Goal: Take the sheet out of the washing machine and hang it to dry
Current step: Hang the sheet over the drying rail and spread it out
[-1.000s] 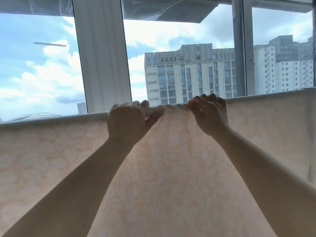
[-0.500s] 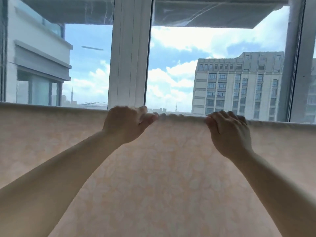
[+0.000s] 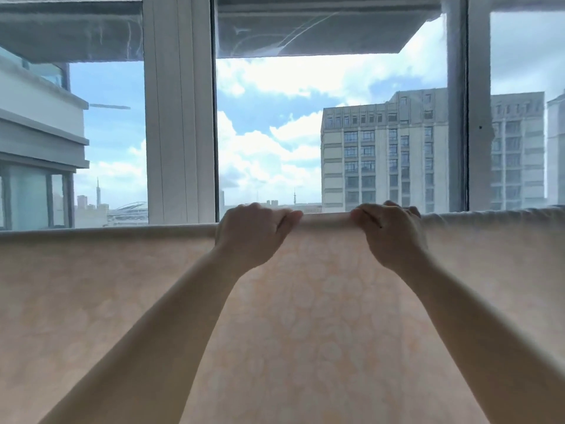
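Sheet [image 3: 305, 332]: pale peach fabric with a faint floral pattern, hanging flat across the whole width of the head view and filling its lower half. Top fold runs level from the left edge to the right edge, draped over a rail or line that is hidden under the cloth. To the right of the hands the top edge looks slightly puckered; to the left it lies smooth.

Left hand [image 3: 249, 232]: raised to the top fold just left of centre, fingers curled over the edge, thumb pressed against the near face, gripping the fabric. Bare forearm reaches up from the lower left.

Right hand [image 3: 391, 234]: raised to the top fold just right of centre, fingers hooked over the edge and closed on the fabric. Bare forearm reaches up from the lower right. The two hands are near each other, with a short stretch of taut fold between them.

Window frame [image 3: 180, 117]: white upright post directly behind the sheet, left of centre; a second, narrower upright stands to the right.

Building [image 3: 382, 154]: grey multi-storey block beyond the glass, right of centre. Blue sky with white clouds behind; a neighbouring balcony at the far left.
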